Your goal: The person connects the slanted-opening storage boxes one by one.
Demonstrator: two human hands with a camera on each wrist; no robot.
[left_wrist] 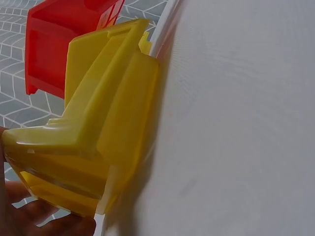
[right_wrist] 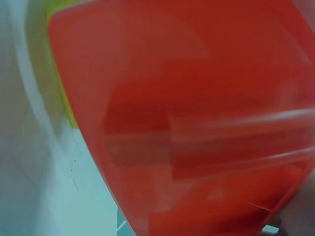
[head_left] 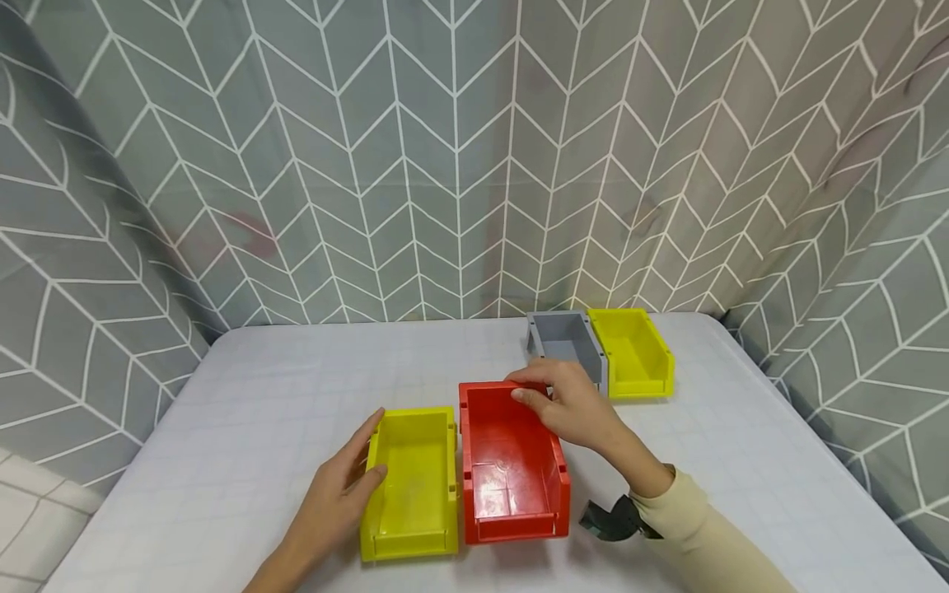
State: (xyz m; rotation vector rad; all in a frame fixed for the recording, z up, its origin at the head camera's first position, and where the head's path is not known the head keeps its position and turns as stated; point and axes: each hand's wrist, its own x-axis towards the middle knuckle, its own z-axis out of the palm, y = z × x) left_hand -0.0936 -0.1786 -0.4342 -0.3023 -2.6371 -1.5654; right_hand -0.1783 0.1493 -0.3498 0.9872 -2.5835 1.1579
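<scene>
A yellow open-front plastic bin (head_left: 411, 486) is at the front of the table, and my left hand (head_left: 334, 498) grips its left wall, the thumb over the rim. Close along its right side is a red plastic bin (head_left: 511, 461), somewhat wider. My right hand (head_left: 571, 405) pinches the red bin's back right corner, thumb on the inside. The left wrist view shows the yellow bin (left_wrist: 113, 103) from its side, with fingers (left_wrist: 64, 223) curled under its edge. In the right wrist view the red bin's side wall (right_wrist: 162, 64) fills most of the picture. Both bins look bare inside.
At the back right of the white table (head_left: 296, 371), a grey bin (head_left: 567, 338) and another yellow bin (head_left: 633, 354) stand side by side. A grey patterned curtain (head_left: 423, 165) surrounds the table at the back and sides. A dark wrist device (head_left: 615, 520) hangs by the right sleeve.
</scene>
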